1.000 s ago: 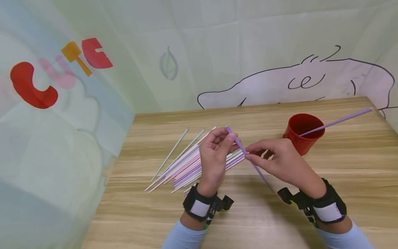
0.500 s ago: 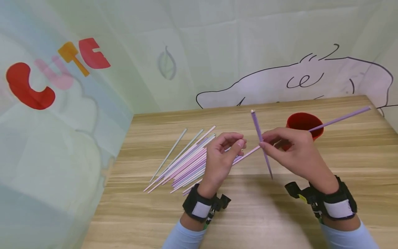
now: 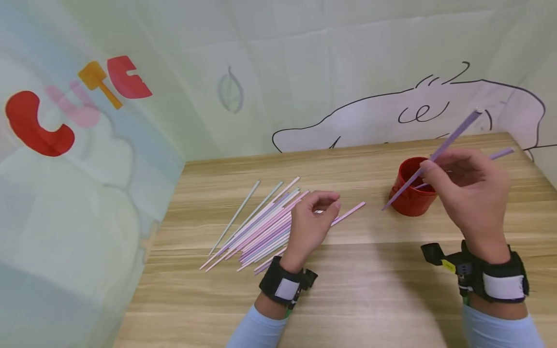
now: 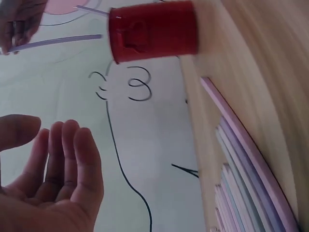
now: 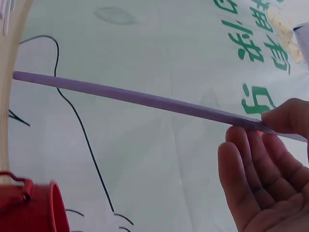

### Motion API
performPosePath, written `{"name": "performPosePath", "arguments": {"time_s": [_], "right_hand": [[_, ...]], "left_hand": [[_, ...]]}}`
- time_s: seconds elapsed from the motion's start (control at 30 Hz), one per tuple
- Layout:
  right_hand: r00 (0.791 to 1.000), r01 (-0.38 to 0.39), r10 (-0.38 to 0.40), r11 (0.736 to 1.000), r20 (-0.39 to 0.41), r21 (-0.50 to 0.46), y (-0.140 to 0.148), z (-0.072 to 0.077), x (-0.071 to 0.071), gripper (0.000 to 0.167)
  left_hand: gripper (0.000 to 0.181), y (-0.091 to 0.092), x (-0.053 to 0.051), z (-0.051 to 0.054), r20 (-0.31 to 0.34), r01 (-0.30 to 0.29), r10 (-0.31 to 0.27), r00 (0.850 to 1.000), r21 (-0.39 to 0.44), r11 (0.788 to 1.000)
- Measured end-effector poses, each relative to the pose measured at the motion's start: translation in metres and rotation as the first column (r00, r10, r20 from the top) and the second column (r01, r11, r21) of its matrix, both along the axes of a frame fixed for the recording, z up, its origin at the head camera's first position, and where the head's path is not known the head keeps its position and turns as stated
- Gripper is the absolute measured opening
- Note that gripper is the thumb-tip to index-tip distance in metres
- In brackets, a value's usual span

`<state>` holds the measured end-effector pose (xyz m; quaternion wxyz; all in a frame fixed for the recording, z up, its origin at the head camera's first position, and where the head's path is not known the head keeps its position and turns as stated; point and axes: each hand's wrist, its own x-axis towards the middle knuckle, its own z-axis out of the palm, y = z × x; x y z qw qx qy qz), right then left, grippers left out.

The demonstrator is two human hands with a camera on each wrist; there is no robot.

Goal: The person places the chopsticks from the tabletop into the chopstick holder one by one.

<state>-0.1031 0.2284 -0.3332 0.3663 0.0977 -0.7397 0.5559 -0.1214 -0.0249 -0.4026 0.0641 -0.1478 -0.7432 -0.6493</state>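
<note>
Wooden table was partly covered, left of centre, by a pile of pastel sticks. Right hand was set in a thumb-and-fingertip pinch. Left hand was held over the pile, fingers loosely curled, thumb apart, nothing gripped. Red cup was stood near the right hand. Purple stick was pinched there, tilted, lower end near the cup, outside it. Second purple stick was leaned in the cup.
</note>
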Motion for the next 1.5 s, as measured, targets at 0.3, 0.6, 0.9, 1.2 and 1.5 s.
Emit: {"name": "performPosePath", "arguments": {"time_s": [0.3, 0.6, 0.9, 1.2, 1.5], "right_hand": [[0.984, 0.161, -0.167, 0.983, -0.068, -0.091, 0.023, 0.000, -0.007, 0.022], [0.957, 0.272, -0.282, 0.954, -0.073, -0.123, 0.036, -0.006, -0.015, 0.018], [0.938, 0.335, -0.343, 0.936, -0.056, -0.111, 0.041, -0.009, -0.018, 0.015], [0.840, 0.483, -0.501, 0.865, 0.206, 0.136, 0.047, -0.023, -0.024, 0.028], [0.795, 0.431, -0.510, 0.856, 0.329, 0.285, 0.050, -0.020, -0.021, 0.037]], "left_hand": [[0.017, 0.001, -0.007, -0.020, -0.129, -0.152, 0.115, 0.985, -0.326, 0.933], [0.014, -0.001, -0.007, -0.036, -0.231, -0.224, 0.087, 0.969, -0.672, 0.706], [0.010, -0.003, -0.002, -0.040, -0.252, -0.234, 0.033, 0.967, -0.831, 0.504], [0.009, -0.006, 0.001, -0.041, -0.234, -0.220, 0.019, 0.972, -0.877, 0.426], [0.016, -0.004, 0.000, -0.039, -0.225, -0.193, -0.040, 0.974, -0.902, 0.386]]}}
